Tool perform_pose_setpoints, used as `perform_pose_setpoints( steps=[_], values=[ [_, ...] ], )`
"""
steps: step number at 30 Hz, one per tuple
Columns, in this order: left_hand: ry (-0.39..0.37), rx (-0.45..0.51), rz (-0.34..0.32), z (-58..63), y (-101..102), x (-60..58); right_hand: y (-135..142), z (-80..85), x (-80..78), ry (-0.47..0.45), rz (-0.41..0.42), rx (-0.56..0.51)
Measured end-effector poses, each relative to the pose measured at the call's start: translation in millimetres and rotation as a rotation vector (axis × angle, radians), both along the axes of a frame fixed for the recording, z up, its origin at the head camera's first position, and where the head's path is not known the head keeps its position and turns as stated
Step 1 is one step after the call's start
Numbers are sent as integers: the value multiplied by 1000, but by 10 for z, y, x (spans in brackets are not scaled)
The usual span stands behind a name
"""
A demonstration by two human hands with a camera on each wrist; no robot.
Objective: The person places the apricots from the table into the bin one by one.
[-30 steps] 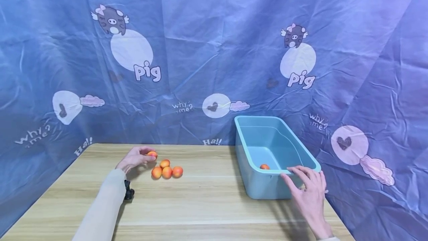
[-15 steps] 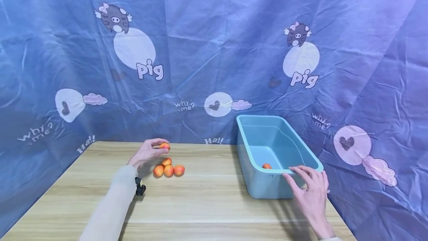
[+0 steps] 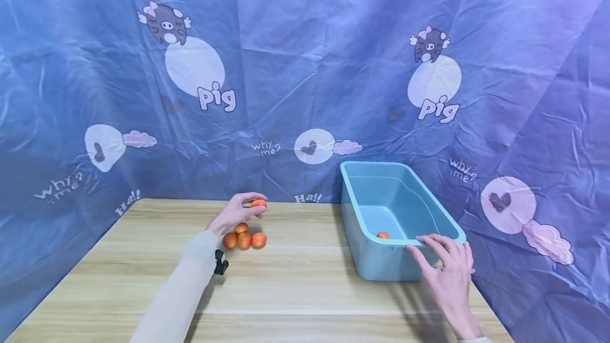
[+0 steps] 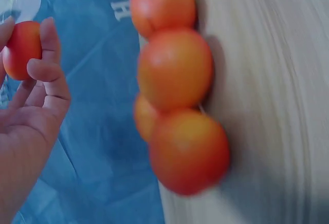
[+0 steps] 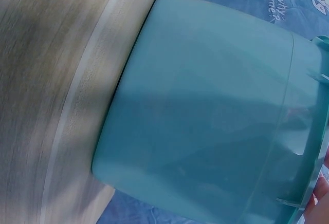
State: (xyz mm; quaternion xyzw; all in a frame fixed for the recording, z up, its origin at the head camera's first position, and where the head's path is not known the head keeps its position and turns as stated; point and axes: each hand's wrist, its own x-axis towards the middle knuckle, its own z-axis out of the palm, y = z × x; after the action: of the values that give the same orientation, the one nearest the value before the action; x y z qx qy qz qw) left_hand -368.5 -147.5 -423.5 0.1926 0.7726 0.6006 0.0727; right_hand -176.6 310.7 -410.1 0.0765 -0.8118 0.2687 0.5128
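My left hand (image 3: 232, 213) pinches an apricot (image 3: 259, 204), orange with a red blush, between thumb and fingers. In the left wrist view that apricot (image 4: 24, 49) shows between the fingertips, raised beside the others. Several more apricots (image 3: 244, 241) lie clustered on the table just below this hand. At the right stands a deep blue plastic bin (image 3: 386, 263), one apricot (image 3: 383, 235) on its floor near the front wall. My right hand (image 3: 448, 274) grips the bin's front rim near its right corner, thumb outside. The right wrist view shows mostly the bin's outer wall (image 5: 205, 95).
A wood-grain table (image 3: 295, 290) carries everything. Behind it and on both sides hangs a blue cloth (image 3: 286, 83) printed with pigs and words. Close to the back cloth is the bin's far end. A black wrist mount (image 3: 221, 262) sits at my left sleeve.
My left hand has carried its apricot up and to the right, from beside the cluster to above and past it. My right hand stays on the bin's rim. The head view has shifted slightly.
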Motion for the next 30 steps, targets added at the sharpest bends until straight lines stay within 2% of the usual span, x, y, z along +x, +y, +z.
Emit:
perform_pose_setpoints(
  steps=[5, 10, 17, 26, 30],
  values=[
    [40, -53, -11, 75, 170, 13, -3, 2, 0, 2, 0, -2],
    [20, -55, -36, 115, 300, 30, -9, -5, 7, -5, -5, -1],
    [43, -56, -46, 154, 502, 51, 3, 3, 8, 5, -6, -2],
    [61, 15, -109, 195, 827, 77, 6, -8, 13, -14, -10, -9],
    [98, 28, -121, 202, 964, 87, 12, -14, 8, -6, -6, -5]
  ],
)
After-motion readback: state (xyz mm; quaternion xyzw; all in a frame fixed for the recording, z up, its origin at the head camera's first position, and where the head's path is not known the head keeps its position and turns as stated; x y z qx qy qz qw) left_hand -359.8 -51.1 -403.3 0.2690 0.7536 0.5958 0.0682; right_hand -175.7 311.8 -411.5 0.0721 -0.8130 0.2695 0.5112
